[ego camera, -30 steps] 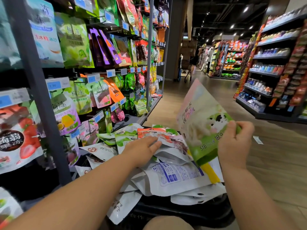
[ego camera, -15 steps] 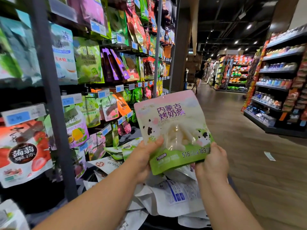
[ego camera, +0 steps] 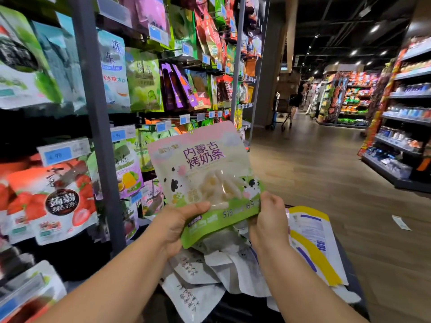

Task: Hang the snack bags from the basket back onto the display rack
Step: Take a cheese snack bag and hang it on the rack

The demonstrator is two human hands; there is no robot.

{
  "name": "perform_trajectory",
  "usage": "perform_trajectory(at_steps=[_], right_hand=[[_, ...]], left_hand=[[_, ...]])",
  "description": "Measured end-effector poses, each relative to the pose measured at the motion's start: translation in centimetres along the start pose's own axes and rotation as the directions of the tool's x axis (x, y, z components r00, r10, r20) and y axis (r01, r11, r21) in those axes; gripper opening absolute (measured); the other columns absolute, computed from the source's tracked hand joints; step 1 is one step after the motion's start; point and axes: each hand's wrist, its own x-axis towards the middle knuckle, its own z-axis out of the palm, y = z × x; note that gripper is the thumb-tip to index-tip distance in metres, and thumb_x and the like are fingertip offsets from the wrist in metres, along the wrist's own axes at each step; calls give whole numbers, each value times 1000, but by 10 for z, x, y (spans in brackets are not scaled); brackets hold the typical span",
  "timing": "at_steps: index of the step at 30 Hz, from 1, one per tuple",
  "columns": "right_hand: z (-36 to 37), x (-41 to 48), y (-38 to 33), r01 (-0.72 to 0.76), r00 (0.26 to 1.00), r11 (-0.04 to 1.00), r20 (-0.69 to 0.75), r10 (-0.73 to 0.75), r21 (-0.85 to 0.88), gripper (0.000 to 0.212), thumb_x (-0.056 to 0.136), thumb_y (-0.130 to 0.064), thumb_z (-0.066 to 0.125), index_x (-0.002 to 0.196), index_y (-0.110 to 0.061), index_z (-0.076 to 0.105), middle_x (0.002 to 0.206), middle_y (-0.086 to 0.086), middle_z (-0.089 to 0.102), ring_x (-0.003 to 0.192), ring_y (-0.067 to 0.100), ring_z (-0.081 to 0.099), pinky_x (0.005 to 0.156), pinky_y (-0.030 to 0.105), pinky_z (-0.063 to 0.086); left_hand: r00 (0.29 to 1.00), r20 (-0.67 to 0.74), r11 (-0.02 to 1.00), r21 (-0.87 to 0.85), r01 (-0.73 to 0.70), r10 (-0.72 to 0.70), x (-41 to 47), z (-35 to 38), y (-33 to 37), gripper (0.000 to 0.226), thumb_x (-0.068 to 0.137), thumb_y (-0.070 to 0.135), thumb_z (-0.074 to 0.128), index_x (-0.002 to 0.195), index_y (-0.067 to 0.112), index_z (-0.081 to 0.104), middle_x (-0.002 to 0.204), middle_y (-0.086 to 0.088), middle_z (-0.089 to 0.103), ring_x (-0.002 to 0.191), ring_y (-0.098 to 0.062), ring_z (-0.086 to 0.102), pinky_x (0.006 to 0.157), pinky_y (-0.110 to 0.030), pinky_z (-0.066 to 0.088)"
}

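Centre of frame: one snack bag (ego camera: 205,178) is held upright, face to camera, above the basket (ego camera: 349,273) at lower centre. The pouch is pink at the top and green at the base, with cow-spot graphics and a clear window showing pale sticks. It is printed "内蒙古烤奶条" in purple, and the green band carries "516" and what reads as "18.9". The left hand (ego camera: 179,227) grips the lower left corner, thumb clamped across the front, with the other fingers hidden behind the pouch. The right hand (ego camera: 268,220) grips the lower right edge, fingers curled closed on it. The loose bags (ego camera: 210,264) heaped in the basket are mostly white, and their print is too blurred to read; one white, yellow and blue bag (ego camera: 312,241) lies at the right. The display rack (ego camera: 98,136) fills the left half of frame. Hanging there are a strawberry pouch (ego camera: 56,201) marked "蒟蒻果冻" under a blue price tag (ego camera: 58,155) ending ".90", and a green pouch (ego camera: 144,80) marked "梅冻" at upper left.
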Motion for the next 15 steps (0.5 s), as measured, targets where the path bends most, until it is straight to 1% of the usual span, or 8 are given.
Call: perform_trajectory(at_steps=[2,3,5,6,8,12,13,15], right_hand=[[-1,2,1,15,995,988,95,0,-153,7,103,-12,47,98,-9,51,80,6,57,62,13,57,50,23,51],[-2,4,1,37,989,971,145,-2,-237,8,102,-14,50,95,-11,51,80,5,57,63,11,57,55,24,52],[-7,14,0,122,976,905,216,-35,-408,8,98,-22,58,97,-17,52,88,1,60,76,14,60,75,33,55],[-10,20,-1,173,969,853,240,-58,-492,14,97,-27,60,102,-20,51,94,-1,60,85,16,61,85,38,53],[-14,32,-7,253,956,724,282,-83,-642,21,96,-35,60,109,-23,49,101,-7,59,99,19,60,93,41,48],[-16,53,-6,327,931,373,364,30,-868,12,95,-44,56,94,-32,57,104,-8,60,107,20,56,85,33,41],[-15,56,-2,344,921,290,381,82,-893,18,95,-48,55,98,-32,60,109,-6,61,108,20,56,84,32,40],[-11,59,6,347,908,175,377,183,-921,40,94,-58,49,115,-25,62,115,-4,58,106,19,54,83,32,39]], left_hand=[[1000,-24,1000,-26,-9,8,0,-11,1,54,63,9,74,112,-12,67,114,-32,66,72,-31,73,63,-39,63],[999,-35,999,-37,-15,13,-1,-17,2,52,64,8,73,112,-12,68,113,-32,67,71,-30,73,64,-39,63],[998,-59,999,-29,-31,29,-3,-29,3,50,64,8,74,110,-12,68,111,-31,68,72,-30,73,63,-38,63],[997,-61,999,-27,-39,37,-6,-37,4,45,67,6,73,108,-12,69,108,-31,69,72,-30,73,61,-38,62],[996,-77,999,-24,-44,42,-11,-51,5,32,75,4,69,103,-11,71,103,-29,71,70,-30,73,58,-37,62],[986,-153,997,27,-67,71,-21,-78,8,52,65,4,72,114,-13,65,111,-32,67,73,-32,74,57,-38,61],[983,-167,997,39,-70,76,-25,-83,9,54,65,4,72,115,-13,65,112,-32,67,74,-32,74,57,-38,61],[979,-185,996,54,-72,81,-30,-92,10,54,65,4,72,116,-13,64,112,-32,67,76,-33,74,59,-40,62]])
